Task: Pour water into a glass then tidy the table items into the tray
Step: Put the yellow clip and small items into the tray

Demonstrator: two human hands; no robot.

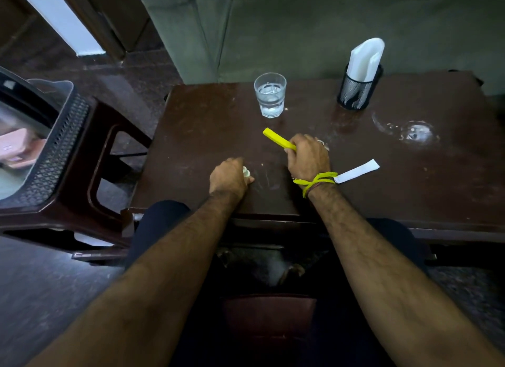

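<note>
A clear glass (270, 96) partly filled with water stands at the far middle of the dark brown table (410, 180). My right hand (308, 159) is closed around a flat yellow stick (277, 138) that points up and left, just over the table. My left hand (231, 176) rests near the table's front edge, its fingers curled over a small white object (246, 172) that is mostly hidden. A grey tray (58, 145) with perforated walls sits on a stool at the far left.
A black mesh holder (356, 92) with white napkins stands at the back right of the table. Wet marks (410, 133) lie to its right. A yellow band with a white tag (358, 172) is tied on my right wrist. A green sofa (300, 30) is behind the table.
</note>
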